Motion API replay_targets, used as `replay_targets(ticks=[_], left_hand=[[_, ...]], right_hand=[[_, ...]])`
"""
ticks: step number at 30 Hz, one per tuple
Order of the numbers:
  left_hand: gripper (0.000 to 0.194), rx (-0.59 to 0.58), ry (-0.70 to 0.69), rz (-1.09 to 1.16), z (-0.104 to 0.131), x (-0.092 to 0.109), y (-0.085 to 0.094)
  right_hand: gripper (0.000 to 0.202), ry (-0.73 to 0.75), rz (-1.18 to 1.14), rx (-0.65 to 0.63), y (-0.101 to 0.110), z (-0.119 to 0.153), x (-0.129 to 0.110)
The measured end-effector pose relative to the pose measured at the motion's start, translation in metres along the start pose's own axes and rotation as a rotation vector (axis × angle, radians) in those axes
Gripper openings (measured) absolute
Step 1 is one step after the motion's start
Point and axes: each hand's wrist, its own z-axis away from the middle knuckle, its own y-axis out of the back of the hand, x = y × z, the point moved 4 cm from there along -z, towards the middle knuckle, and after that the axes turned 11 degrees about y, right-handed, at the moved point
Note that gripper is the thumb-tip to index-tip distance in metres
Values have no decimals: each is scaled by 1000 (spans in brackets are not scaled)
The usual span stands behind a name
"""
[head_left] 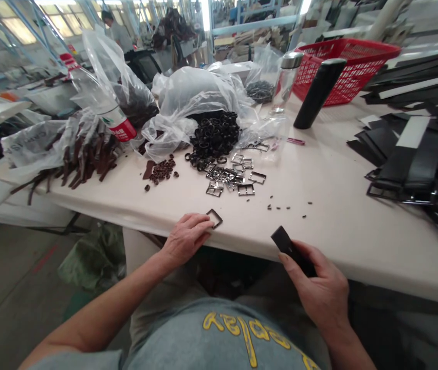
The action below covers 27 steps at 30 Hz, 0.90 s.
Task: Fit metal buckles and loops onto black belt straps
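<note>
My left hand (pixel 187 237) rests on the table's front edge, its fingertips pinching a square metal buckle (pixel 215 218) that lies on the white tabletop (pixel 327 205). My right hand (pixel 319 288) holds a black strap (pixel 290 249) by its end, just below the table edge. Beyond the hands lies a pile of several metal buckles (pixel 234 177), a heap of black loops (pixel 215 136) spilling from a clear bag, and a small cluster of brown loops (pixel 162 170).
Black straps with buckles (pixel 415 164) are stacked at right. A red basket (pixel 344 67), a black bottle (pixel 318 92) and a clear bottle (pixel 286 77) stand at the back. Brown straps in plastic (pixel 80 154) lie left. A person stands far back (pixel 116 31).
</note>
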Motion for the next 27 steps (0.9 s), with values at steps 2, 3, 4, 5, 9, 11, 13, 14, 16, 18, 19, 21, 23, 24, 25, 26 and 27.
replay_targets(ticks=[2,3,4,5,9,11,13,14,16,18,19,21,23,24,25,26,27], left_hand=[[21,24,-46,45,2,-7,4],[21,21,-60,66,2,-12,6],[22,14,-65,81,2,-16,8],[23,4,-62,84,1,-21,9],[24,-23,-64,2,-2,-28,13],[22,-28,-73,-41,-3,-25,14],[21,-33,-73,-63,-4,-19,14],[21,-36,-73,-67,-5,-15,13],[21,-48,-70,-52,-7,-9,11],[22,-53,-47,16,-10,-5,10],[22,-47,-22,78,-12,-3,10],[18,-22,73,261,-16,-2,11],[13,4,247,521,-20,-1,11],[12,-1,359,676,-20,0,9],[13,-19,474,836,-21,3,5],[16,-45,578,991,-21,7,0],[20,-75,664,1132,-21,13,-5]], right_hand=[[40,-8,-4,-4,0,0,0],[40,-12,-5,-5,0,1,0],[40,-15,-5,-7,0,1,0],[40,-18,-4,-8,1,1,0],[42,-25,-4,-26,1,1,-1],[41,-24,-13,-38,-1,1,-2],[41,-20,-25,-49,-2,1,-3],[41,-16,-29,-57,-4,1,-3],[41,-6,-29,-70,-6,1,-4],[40,8,-25,-86,-8,2,-6],[39,15,-25,-94,-9,2,-6],[37,21,-40,-108,-11,3,-9],[35,18,-75,-122,-13,4,-13],[35,10,-95,-129,-14,3,-15],[34,-5,-115,-138,-15,3,-17],[34,-29,-131,-149,-17,2,-18],[34,-60,-142,-163,-18,1,-19]])
